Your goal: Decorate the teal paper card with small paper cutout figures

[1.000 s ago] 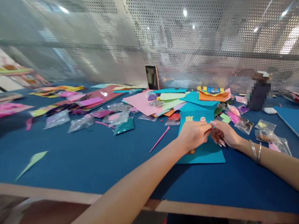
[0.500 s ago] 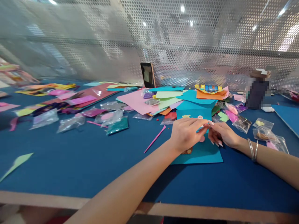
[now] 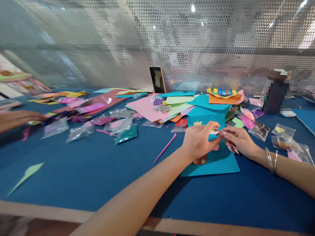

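My left hand (image 3: 199, 140) is over a turquoise sheet (image 3: 219, 165), its thumb and index finger brought toward my right fingertips. My right hand (image 3: 237, 141), below silver bangles (image 3: 271, 160), pinches something too small to make out beside the left fingertips. A bit of white shows between my left fingers. On the sheet are a yellowish cutout (image 3: 197, 123), a pink round piece (image 3: 216, 147) partly behind my left hand, and a brown piece with light spots (image 3: 200, 160) under the left wrist.
Coloured papers (image 3: 145, 105) and small plastic bags (image 3: 126, 133) lie across the back. A pink stick (image 3: 164, 148) is left of the sheet. A phone (image 3: 157, 80) leans on the perforated panel. Another person's hand (image 3: 22, 119) reaches in at the left.
Another person's hand has appeared at the left edge. My left index finger has lifted and the gap between left thumb and index finger is wider. The view has shifted slightly.
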`<state>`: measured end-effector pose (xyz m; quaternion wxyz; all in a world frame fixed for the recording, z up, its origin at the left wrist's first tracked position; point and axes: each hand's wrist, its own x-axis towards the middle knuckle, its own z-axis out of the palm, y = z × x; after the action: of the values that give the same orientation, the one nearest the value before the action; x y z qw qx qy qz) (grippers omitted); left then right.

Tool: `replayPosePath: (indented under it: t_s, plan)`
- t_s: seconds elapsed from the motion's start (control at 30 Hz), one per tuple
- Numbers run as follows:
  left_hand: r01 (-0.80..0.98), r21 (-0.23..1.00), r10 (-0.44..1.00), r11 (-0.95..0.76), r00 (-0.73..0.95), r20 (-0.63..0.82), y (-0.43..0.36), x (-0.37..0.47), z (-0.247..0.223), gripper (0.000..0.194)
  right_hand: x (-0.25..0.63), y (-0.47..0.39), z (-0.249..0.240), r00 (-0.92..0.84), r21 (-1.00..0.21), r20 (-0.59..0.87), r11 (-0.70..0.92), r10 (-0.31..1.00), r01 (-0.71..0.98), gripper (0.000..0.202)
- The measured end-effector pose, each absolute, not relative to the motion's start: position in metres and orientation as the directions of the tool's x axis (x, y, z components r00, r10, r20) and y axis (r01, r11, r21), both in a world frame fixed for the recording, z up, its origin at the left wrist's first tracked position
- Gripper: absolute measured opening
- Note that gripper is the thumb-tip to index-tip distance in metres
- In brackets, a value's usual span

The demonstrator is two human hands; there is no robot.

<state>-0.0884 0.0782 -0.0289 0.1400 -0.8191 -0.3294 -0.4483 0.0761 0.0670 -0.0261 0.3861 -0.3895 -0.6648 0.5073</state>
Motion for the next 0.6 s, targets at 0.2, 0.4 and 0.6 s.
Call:
replayPosePath:
  t_s: [0.2, 0.4, 0.6]
  plan:
    - [0.661, -0.019, 0.395, -0.75, 0.471, 0.789, 0.081, -0.09, -0.032, 0.024, 0.076, 0.068, -0.027, -0.393, -0.972, 0.132, 0.198, 0.91, 0.13, 0.033]
    - [0.661, 0.014, 0.459, -0.75, 0.505, 0.731, 0.08, -0.089, -0.032, 0.025, 0.077, 0.07, -0.027, -0.379, -0.985, 0.074, 0.126, 0.922, 0.114, 0.032]
    - [0.638, -0.01, 0.461, -0.77, 0.567, 0.683, 0.071, -0.086, -0.026, 0.031, 0.08, 0.072, -0.03, -0.4, -0.987, 0.057, 0.113, 0.915, 0.117, 0.039]
